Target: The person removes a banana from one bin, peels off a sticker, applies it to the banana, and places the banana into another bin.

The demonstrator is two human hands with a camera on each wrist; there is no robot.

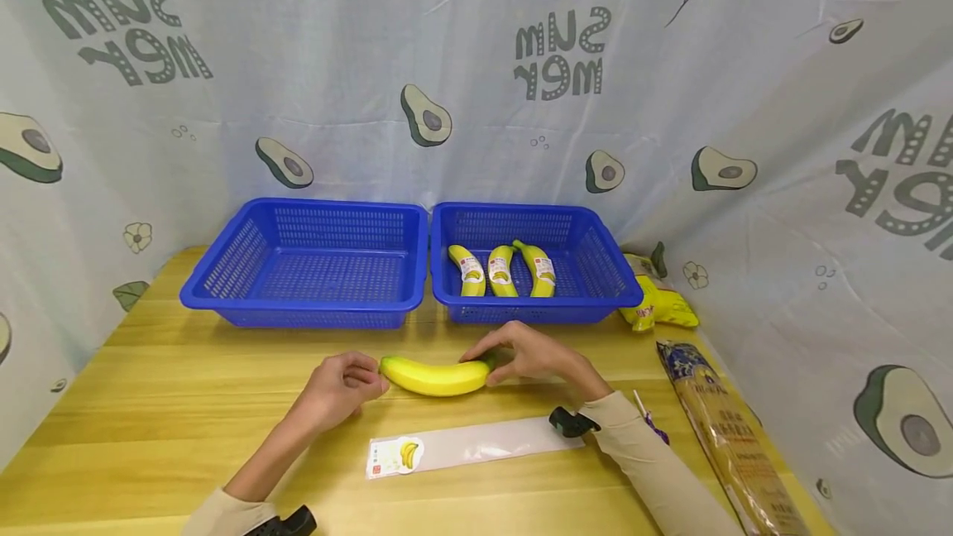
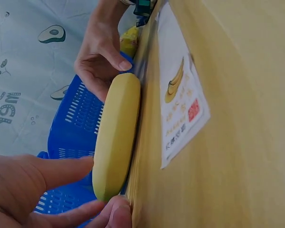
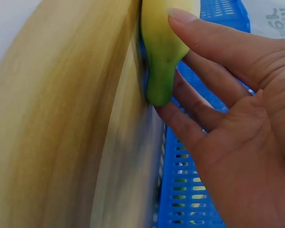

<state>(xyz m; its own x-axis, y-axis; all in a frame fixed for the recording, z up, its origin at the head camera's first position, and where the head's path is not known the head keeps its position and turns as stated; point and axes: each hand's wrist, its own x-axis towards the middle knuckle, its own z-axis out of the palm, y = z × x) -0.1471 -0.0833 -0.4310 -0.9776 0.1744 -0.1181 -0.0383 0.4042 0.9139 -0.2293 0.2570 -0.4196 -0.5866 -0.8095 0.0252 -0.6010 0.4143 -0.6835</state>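
Observation:
A yellow banana (image 1: 434, 377) with green ends lies crosswise on the wooden table, between the two hands. At its left tip is my left hand (image 1: 338, 390), its thumb against the side and its curled fingertips around the end, as the left wrist view shows. My right hand (image 1: 527, 352) holds the stem end, with the thumb on the near side and the fingers behind; the green stem (image 3: 160, 85) shows below the thumb. Nearer me lies a pale label strip (image 1: 476, 445) bearing a banana sticker (image 1: 397, 456) at its left end.
Two blue baskets stand at the back. The left basket (image 1: 301, 304) shows a bare floor; the right basket (image 1: 536, 303) holds three stickered bananas (image 1: 500, 269). To the right are yellow packets (image 1: 658, 300), a long brown package (image 1: 725, 428) and a lollipop (image 1: 651, 422). A printed curtain (image 1: 335, 64) hangs behind.

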